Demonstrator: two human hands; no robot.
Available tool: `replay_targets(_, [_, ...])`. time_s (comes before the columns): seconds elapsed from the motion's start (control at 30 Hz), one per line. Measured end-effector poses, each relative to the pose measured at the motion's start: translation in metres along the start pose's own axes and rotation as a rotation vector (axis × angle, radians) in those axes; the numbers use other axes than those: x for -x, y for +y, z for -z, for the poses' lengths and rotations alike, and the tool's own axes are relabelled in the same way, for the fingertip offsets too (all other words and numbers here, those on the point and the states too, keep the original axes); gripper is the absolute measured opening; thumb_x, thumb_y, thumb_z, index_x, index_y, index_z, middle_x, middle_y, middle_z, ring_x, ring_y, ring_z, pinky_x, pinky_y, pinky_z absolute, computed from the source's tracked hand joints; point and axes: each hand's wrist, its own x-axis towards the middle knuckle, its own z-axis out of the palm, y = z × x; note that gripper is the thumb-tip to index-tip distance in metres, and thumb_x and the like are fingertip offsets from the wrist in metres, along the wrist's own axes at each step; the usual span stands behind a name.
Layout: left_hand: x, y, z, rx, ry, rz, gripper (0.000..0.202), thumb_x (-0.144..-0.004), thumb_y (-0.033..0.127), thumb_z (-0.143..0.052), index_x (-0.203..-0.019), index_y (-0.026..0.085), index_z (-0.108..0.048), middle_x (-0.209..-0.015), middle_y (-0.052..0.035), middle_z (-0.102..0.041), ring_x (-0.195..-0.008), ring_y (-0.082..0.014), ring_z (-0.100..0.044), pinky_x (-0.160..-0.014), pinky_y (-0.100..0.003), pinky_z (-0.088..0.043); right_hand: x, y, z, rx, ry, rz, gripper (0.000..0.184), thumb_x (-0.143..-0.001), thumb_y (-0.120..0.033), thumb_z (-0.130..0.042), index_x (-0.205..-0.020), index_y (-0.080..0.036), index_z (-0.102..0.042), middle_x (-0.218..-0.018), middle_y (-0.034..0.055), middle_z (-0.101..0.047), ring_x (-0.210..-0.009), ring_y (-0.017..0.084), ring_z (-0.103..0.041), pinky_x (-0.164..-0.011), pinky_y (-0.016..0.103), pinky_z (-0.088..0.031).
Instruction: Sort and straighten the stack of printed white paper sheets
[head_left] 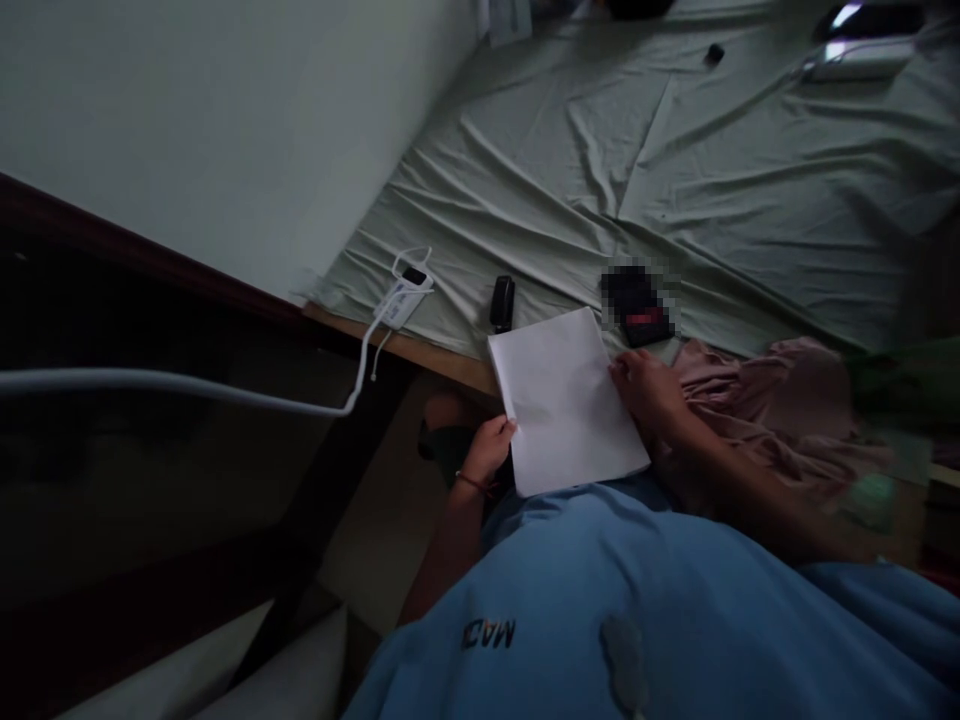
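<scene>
Both hands' fingers gripping white paper [566, 400]; black stapler [502, 303] and pink cloth [765, 410] nearby.

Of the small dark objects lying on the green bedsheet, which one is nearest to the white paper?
The upright black device just above the paper's top-left corner; it almost touches the sheet's edge. The small black item lies far up the bedsheet.

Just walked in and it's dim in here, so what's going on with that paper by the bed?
A person in a blue shirt holds a blank white sheet of paper at the edge of a bed with a pale green sheet. The left hand grips the paper's left edge; the right hand rests on its right edge. A small black device and a white charger lie just beyond it.
</scene>
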Motion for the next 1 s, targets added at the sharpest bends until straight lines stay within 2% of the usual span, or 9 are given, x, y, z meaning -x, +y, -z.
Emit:
replay_targets(0.1, [-0.001,-0.013,-0.007,0.191,-0.001,0.01,0.033,-0.088,0.044,-0.052,-0.08,0.014,-0.061,-0.074,-0.0025,-0.061,-0.072,-0.0161,-0.053,-0.069,-0.027,-0.041,-0.005,-0.003,0.001,0.022,-0.009,-0.007,0.037,-0.1,-0.039,-0.044,-0.109,-0.019,-0.073,-0.112,0.0126,-0.073,-0.095,0.026,-0.068,-0.077,0.033,-0.044])
replay_targets(0.23, [0.0,-0.021,-0.018,0.286,0.085,-0.008,0.033,-0.089,0.045,-0.053,-0.087,0.014,-0.063,-0.084,-0.0045,-0.064,-0.08,-0.0171,-0.056,-0.075,-0.027,-0.043,-0.011,-0.006,0.001,-0.007,-0.039,-0.018,0.034,-0.097,-0.036,-0.047,-0.104,-0.019,-0.076,-0.107,0.0113,-0.075,-0.095,0.025,-0.069,-0.075,0.031,-0.042])
replay_targets(0.4, [0.001,-0.022,-0.03,0.337,0.196,0.042,0.031,-0.092,0.045,-0.053,-0.09,0.016,-0.061,-0.084,-0.0033,-0.062,-0.078,-0.0161,-0.054,-0.073,-0.026,-0.044,-0.012,-0.01,0.001,-0.029,-0.044,-0.009,0.034,-0.096,-0.033,-0.048,-0.106,-0.019,-0.077,-0.106,0.011,-0.077,-0.092,0.022,-0.069,-0.075,0.029,-0.042])
replay_targets(0.53, [-0.001,-0.021,-0.035,0.31,0.256,-0.013,0.032,-0.092,0.047,-0.054,-0.087,0.016,-0.062,-0.084,-0.0036,-0.062,-0.079,-0.0159,-0.054,-0.074,-0.026,-0.044,-0.013,-0.011,0.001,0.017,-0.034,0.021,0.034,-0.097,-0.033,-0.047,-0.106,-0.019,-0.076,-0.11,0.0112,-0.076,-0.093,0.022,-0.069,-0.074,0.028,-0.042])
replay_targets(0.7, [0.0,-0.019,-0.039,0.503,0.264,0.02,0.044,-0.086,0.059,-0.058,-0.093,0.015,-0.063,-0.089,-0.0056,-0.066,-0.083,-0.0178,-0.059,-0.077,-0.028,-0.047,-0.019,-0.014,0.005,0.046,-0.068,0.083,0.034,-0.098,-0.031,-0.046,-0.105,-0.018,-0.076,-0.109,0.0109,-0.075,-0.093,0.022,-0.068,-0.075,0.029,-0.042])
replay_targets(0.77, [0.001,-0.018,-0.04,0.536,0.263,0.012,0.05,-0.085,0.062,-0.059,-0.097,0.014,-0.064,-0.093,-0.0066,-0.067,-0.085,-0.0181,-0.06,-0.078,-0.029,-0.048,-0.022,-0.016,0.006,0.049,-0.067,0.073,0.034,-0.098,-0.031,-0.046,-0.112,-0.018,-0.074,-0.112,0.0112,-0.073,-0.094,0.023,-0.066,-0.077,0.03,-0.044])
replay_targets(0.83, [0.003,-0.017,-0.041,0.513,0.273,-0.003,0.052,-0.085,0.064,-0.059,-0.097,0.014,-0.064,-0.093,-0.0068,-0.067,-0.084,-0.0177,-0.059,-0.078,-0.028,-0.048,-0.024,-0.018,0.007,0.072,0.002,0.105,0.039,-0.096,-0.027,-0.046,-0.127,-0.018,-0.067,-0.123,0.0136,-0.068,-0.101,0.026,-0.063,-0.08,0.033,-0.045])
replay_targets(0.9, [0.005,-0.017,-0.042,0.482,0.275,-0.023,0.053,-0.087,0.065,-0.057,-0.098,0.014,-0.063,-0.093,-0.0069,-0.067,-0.084,-0.0174,-0.059,-0.078,-0.028,-0.047,-0.029,-0.022,0.007,0.113,0.095,0.218,0.05,-0.094,-0.021,-0.046,-0.143,-0.016,-0.056,-0.137,0.0172,-0.059,-0.114,0.031,-0.057,-0.089,0.038,-0.046])
replay_targets(1.0, [0.01,-0.014,-0.044,0.431,0.258,-0.074,0.055,-0.091,0.067,-0.051,-0.101,0.014,-0.063,-0.096,-0.0076,-0.067,-0.089,-0.0182,-0.059,-0.081,-0.029,-0.047,-0.043,-0.031,0.008,0.15,0.145,0.407,0.054,-0.096,-0.021,-0.043,-0.149,-0.015,-0.049,-0.15,0.0176,-0.05,-0.128,0.035,-0.045,-0.1,0.047,-0.041])
